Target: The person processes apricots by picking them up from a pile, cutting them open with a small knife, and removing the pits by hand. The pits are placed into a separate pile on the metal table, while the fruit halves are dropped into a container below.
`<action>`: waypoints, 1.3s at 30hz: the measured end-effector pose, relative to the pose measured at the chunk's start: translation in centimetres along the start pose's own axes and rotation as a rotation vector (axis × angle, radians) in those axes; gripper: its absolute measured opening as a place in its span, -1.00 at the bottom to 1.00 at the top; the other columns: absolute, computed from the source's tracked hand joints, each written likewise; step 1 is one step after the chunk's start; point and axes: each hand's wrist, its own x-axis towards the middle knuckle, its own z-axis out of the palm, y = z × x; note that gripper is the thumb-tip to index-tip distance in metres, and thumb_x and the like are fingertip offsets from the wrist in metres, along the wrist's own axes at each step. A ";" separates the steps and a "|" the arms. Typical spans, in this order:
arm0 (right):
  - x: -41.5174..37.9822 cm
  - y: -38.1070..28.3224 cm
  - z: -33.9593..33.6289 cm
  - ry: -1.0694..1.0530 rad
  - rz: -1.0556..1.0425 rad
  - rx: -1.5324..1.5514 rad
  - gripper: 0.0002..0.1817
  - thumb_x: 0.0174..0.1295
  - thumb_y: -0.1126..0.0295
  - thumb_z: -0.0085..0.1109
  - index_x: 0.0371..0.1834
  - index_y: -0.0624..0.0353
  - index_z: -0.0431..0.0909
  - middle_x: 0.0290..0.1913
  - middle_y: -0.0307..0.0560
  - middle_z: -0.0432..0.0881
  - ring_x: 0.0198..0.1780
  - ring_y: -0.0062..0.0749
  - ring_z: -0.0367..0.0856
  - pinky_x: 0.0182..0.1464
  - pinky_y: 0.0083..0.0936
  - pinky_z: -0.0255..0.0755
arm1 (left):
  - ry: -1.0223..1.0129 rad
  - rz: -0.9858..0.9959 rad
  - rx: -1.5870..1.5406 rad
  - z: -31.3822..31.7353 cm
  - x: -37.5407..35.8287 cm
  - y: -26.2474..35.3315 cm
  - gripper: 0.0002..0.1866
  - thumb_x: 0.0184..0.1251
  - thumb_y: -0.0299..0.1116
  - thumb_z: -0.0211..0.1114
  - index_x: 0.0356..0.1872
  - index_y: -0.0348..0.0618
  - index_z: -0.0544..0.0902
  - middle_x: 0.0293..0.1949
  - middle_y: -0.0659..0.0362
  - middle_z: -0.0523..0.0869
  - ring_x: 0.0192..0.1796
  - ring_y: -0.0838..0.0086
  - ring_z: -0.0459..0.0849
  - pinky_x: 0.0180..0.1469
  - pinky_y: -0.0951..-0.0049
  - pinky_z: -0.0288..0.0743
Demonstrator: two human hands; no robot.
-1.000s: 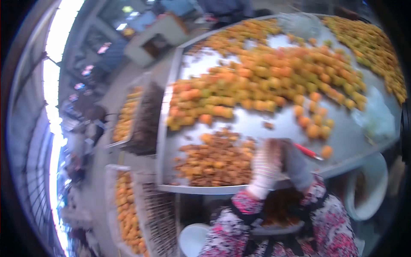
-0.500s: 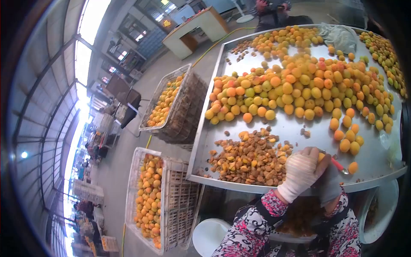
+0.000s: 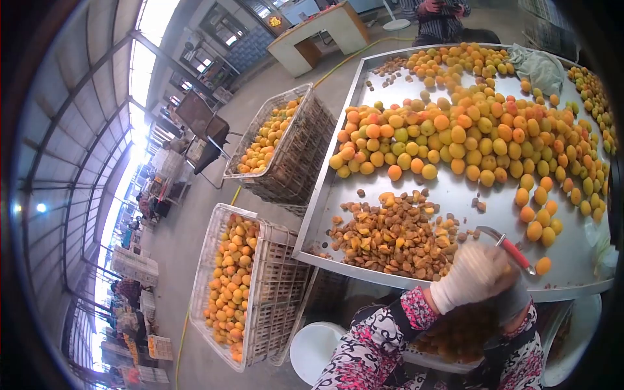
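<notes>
My left hand (image 3: 473, 276), in a whitish glove, is closed and blurred at the tray's front edge; whatever its fingers hold is hidden. Behind and below it, my right hand (image 3: 513, 304) in a greyish glove is mostly covered, its fingers out of sight. Just beyond both hands, a red-handled tool (image 3: 517, 254) with a curved metal end lies on the metal tray (image 3: 383, 188), a single apricot (image 3: 543, 266) beside its tip. Left of my hands is a pile of brown and orange apricot pits (image 3: 396, 237). Under my hands sits a container with a brownish mass (image 3: 455, 335).
A long heap of apricots (image 3: 481, 133) crosses the tray, with a pale cloth (image 3: 538, 68) at the far side. Two plastic crates of apricots (image 3: 276, 286) (image 3: 296, 146) stand left. A white bucket (image 3: 316, 351) is below. Another person (image 3: 439, 19) sits beyond the tray.
My hands have drawn back toward the tray's front edge, showing more of the red-handled tool. Orange fruit seen at my fingers before is now hidden. The view has shifted slightly.
</notes>
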 end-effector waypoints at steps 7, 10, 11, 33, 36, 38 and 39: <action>-3.7 -3.5 -5.4 0.007 -0.001 -0.031 -0.62 0.36 0.17 -0.25 0.01 0.21 0.38 -0.07 -0.08 0.51 -0.01 -0.34 0.48 0.05 -0.39 0.37 | -0.010 0.007 -0.048 0.4 -0.3 0.8 -0.69 0.01 -0.11 0.32 -0.39 -0.13 0.53 -0.65 0.15 0.46 -0.62 0.27 0.50 -0.61 0.28 0.32; -1.4 -10.3 -4.6 0.188 0.598 -0.093 -0.64 0.37 0.09 -0.15 -0.01 0.13 0.41 -0.18 -0.15 0.54 -0.17 -0.43 0.54 -0.11 -0.49 0.47 | -0.188 -0.010 -0.247 1.0 -1.4 1.1 -0.62 -0.02 -0.17 0.35 -0.21 -0.19 0.58 -0.64 0.15 0.47 -0.59 0.23 0.54 -0.59 0.28 0.35; -1.2 -10.2 -4.2 0.364 0.584 -0.074 -0.61 0.34 0.04 -0.13 -0.05 0.14 0.41 -0.24 -0.17 0.52 -0.21 -0.44 0.55 -0.14 -0.50 0.47 | -0.330 -0.034 -0.330 1.1 -1.3 1.1 -0.63 -0.03 -0.18 0.36 -0.21 -0.14 0.59 -0.57 0.13 0.52 -0.53 0.20 0.57 -0.54 0.28 0.39; 0.0 -10.1 -2.1 0.328 0.512 -0.463 -0.62 0.28 0.05 0.01 -0.26 0.22 0.39 -0.48 -0.24 0.44 -0.55 -0.65 0.39 -0.59 -0.70 0.31 | 0.192 -0.774 -0.835 4.1 -1.2 0.5 -0.77 0.33 -0.30 0.11 -0.09 -0.18 0.44 -0.34 0.24 0.55 -0.43 0.68 0.45 -0.39 0.70 0.37; -0.3 -9.5 -3.0 0.263 0.404 -0.519 -0.67 0.27 0.11 0.06 -0.29 0.21 0.41 -0.47 -0.24 0.45 -0.47 -0.62 0.44 -0.45 -0.64 0.36 | 0.210 -1.005 -1.044 3.6 -0.4 0.9 -0.77 0.34 -0.27 0.03 -0.10 -0.16 0.43 -0.48 0.24 0.49 -0.57 0.64 0.42 -0.60 0.64 0.27; -0.6 -9.1 -3.2 0.192 0.287 -0.600 -0.71 0.28 0.16 0.05 -0.28 0.20 0.40 -0.45 -0.26 0.45 -0.47 -0.64 0.41 -0.44 -0.67 0.34 | 0.155 -1.090 -1.113 3.0 -0.3 0.8 -0.76 0.35 -0.22 0.00 -0.11 -0.13 0.43 -0.49 0.25 0.48 -0.60 0.64 0.40 -0.62 0.64 0.25; -0.7 -8.9 -3.3 0.118 0.168 -0.678 -0.75 0.29 0.22 0.05 -0.28 0.20 0.38 -0.44 -0.28 0.44 -0.48 -0.66 0.37 -0.43 -0.70 0.31 | 0.099 -1.175 -1.179 2.6 -0.2 0.7 -0.75 0.36 -0.18 -0.02 -0.11 -0.10 0.43 -0.49 0.26 0.47 -0.63 0.64 0.38 -0.65 0.64 0.22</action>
